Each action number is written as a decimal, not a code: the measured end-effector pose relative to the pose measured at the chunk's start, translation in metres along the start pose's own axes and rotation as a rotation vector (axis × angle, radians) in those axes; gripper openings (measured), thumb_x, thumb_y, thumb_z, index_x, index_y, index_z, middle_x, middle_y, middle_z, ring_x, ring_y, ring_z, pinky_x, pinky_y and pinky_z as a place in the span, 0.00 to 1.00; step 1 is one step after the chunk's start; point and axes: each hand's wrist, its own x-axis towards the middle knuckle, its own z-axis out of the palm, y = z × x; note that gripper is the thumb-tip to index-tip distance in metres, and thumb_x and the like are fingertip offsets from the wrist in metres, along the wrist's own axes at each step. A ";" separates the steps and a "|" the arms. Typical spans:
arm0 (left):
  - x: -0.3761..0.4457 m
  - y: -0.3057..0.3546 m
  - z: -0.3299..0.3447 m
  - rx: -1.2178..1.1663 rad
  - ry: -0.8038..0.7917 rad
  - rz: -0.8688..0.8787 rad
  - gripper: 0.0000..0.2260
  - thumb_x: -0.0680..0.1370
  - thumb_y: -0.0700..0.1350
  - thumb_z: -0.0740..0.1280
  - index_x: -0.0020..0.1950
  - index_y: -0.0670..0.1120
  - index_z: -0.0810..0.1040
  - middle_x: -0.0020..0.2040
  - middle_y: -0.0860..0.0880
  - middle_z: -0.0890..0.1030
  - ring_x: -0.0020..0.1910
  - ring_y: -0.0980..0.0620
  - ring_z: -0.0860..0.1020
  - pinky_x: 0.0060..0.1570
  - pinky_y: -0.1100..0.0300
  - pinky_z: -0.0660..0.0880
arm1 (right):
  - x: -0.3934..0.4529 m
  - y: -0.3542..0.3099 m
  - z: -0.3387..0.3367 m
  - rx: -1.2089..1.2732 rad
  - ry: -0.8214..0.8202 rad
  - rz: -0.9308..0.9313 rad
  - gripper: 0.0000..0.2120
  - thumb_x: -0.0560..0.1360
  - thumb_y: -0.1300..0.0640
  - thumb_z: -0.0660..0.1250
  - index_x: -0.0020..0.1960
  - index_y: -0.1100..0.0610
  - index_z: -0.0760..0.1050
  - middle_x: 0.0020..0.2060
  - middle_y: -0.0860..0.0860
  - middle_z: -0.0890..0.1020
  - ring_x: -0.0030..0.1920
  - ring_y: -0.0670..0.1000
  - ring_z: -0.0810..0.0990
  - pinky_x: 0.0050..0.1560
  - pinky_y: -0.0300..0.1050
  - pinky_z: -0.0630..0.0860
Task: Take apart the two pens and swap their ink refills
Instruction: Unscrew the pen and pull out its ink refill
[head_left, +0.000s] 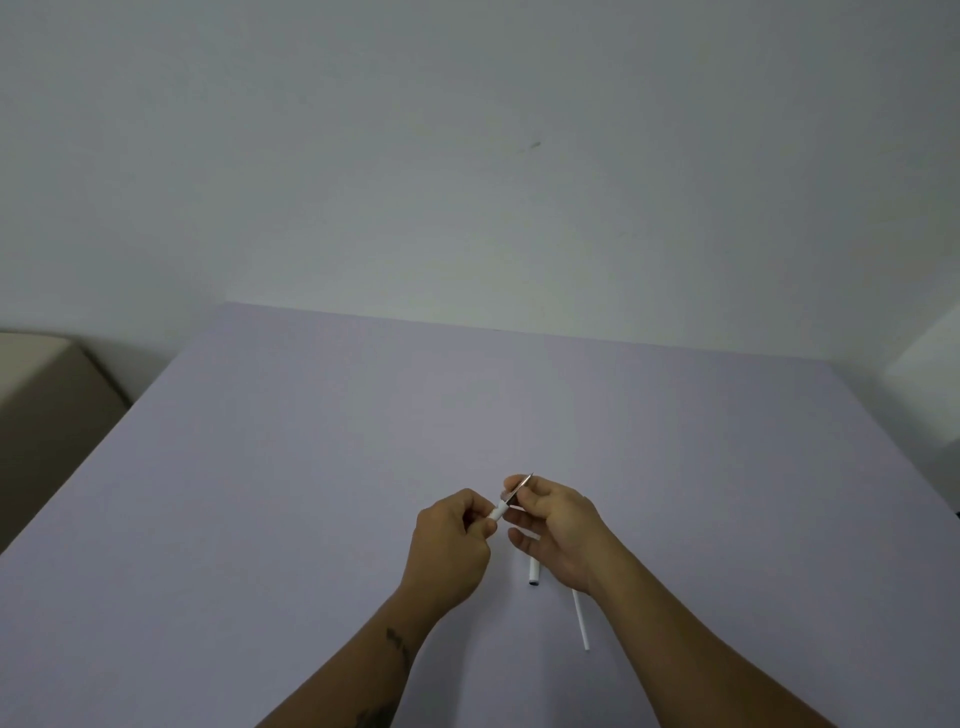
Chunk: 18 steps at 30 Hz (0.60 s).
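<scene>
Left hand (449, 540) pinches the pen (497, 512); right hand (558, 525) pinches its refill (521, 487). Refill judged light, thin, bendable: hold near the pen. A tube (580, 618) lies nearer on the bench (311, 441).

I can read no text, label, brand, number or sign anywhere in my view. The thin white plastic pen (500, 510) that I hold between my hands carries no print that I can make out, and the short white tube with a dark end (533, 573) and the long thin white tube (581, 619) on the flat lilac table (311, 441) are also plain. On my left forearm (363, 660) there are dark tattoo marks, but they are too small and blurred to tell if they are letters.
</scene>
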 end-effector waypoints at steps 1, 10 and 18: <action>0.000 -0.001 0.000 0.001 0.000 -0.003 0.07 0.77 0.37 0.67 0.41 0.48 0.80 0.32 0.52 0.78 0.30 0.56 0.73 0.31 0.67 0.70 | -0.001 0.000 -0.001 0.019 -0.015 0.006 0.14 0.82 0.62 0.60 0.47 0.57 0.85 0.47 0.54 0.85 0.52 0.55 0.82 0.48 0.49 0.78; 0.002 -0.001 0.000 -0.004 -0.006 0.009 0.09 0.77 0.38 0.68 0.40 0.51 0.79 0.32 0.53 0.78 0.29 0.56 0.72 0.31 0.66 0.70 | 0.001 0.002 0.003 -0.043 0.022 0.033 0.08 0.79 0.55 0.67 0.47 0.58 0.81 0.49 0.56 0.83 0.54 0.56 0.81 0.47 0.49 0.78; 0.002 -0.003 -0.002 0.000 0.000 0.000 0.09 0.77 0.38 0.68 0.41 0.50 0.79 0.32 0.53 0.78 0.29 0.56 0.73 0.31 0.67 0.69 | 0.002 -0.001 0.004 -0.019 0.000 0.026 0.14 0.82 0.62 0.60 0.49 0.58 0.85 0.49 0.55 0.84 0.54 0.56 0.82 0.46 0.49 0.78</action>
